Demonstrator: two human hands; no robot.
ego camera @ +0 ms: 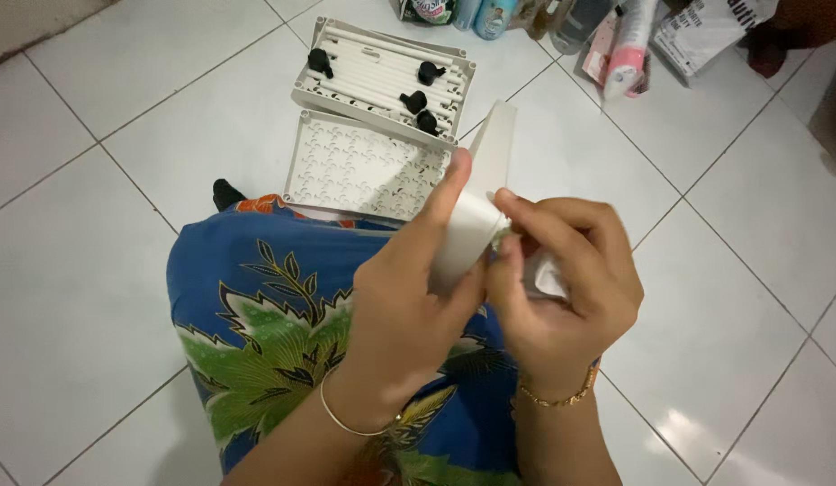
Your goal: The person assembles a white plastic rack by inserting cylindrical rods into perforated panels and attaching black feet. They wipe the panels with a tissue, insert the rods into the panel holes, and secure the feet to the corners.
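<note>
My left hand [409,297] grips a long white plastic bar [490,171] that points up and away from me, thumb along its side. My right hand [562,279] pinches the near end of the same bar and holds a crumpled bit of clear wrapping [546,274] against it. Both hands hover over my lap, which is covered by a blue cloth with green leaf print [256,333]. On the floor ahead lies a white patterned plastic panel [359,171], and behind it a white tray [382,76] holding several white tubes and black caster wheels [418,101].
White tiled floor [94,207] all around. At the top edge stand several bottles and packets [616,45], a pink-and-white tube among them. A black caster wheel [225,193] lies just left of my knee. A wall skirting shows at the top left.
</note>
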